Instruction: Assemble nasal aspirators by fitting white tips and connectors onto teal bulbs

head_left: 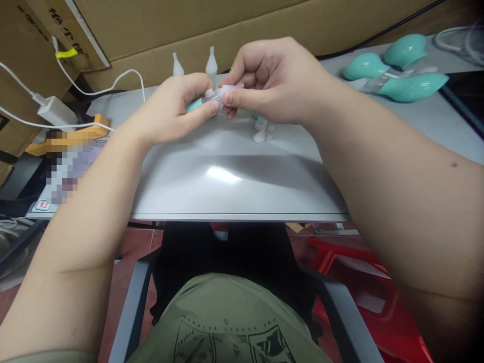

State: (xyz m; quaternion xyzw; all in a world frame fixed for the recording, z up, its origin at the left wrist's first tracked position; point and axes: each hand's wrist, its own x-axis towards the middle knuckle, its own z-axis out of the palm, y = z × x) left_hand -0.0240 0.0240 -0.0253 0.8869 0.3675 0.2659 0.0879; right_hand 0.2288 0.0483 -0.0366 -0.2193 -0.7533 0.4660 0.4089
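Observation:
Near the back of the grey table [181, 196], my two hands meet at a small clear plastic piece [230, 88]. My left hand [181, 108] is closed on a teal and clear part [194, 105], thumb and fingers pinching it. My right hand [264, 83] pinches the clear piece between thumb and fingers, touching the part in my left hand. Behind them stand two translucent pointed tips [212, 63], one partly hidden by my left hand. Below my right hand lies a small white piece [260, 132] with tiny clear bits beside it.
Several teal bulbs [414, 86] with clear ends lie at the back right. A white charger [58, 112], cables and an orange object [85, 132] are at the left. Cardboard [159, 30] lines the back. A red plastic stool [378, 302] stands below right.

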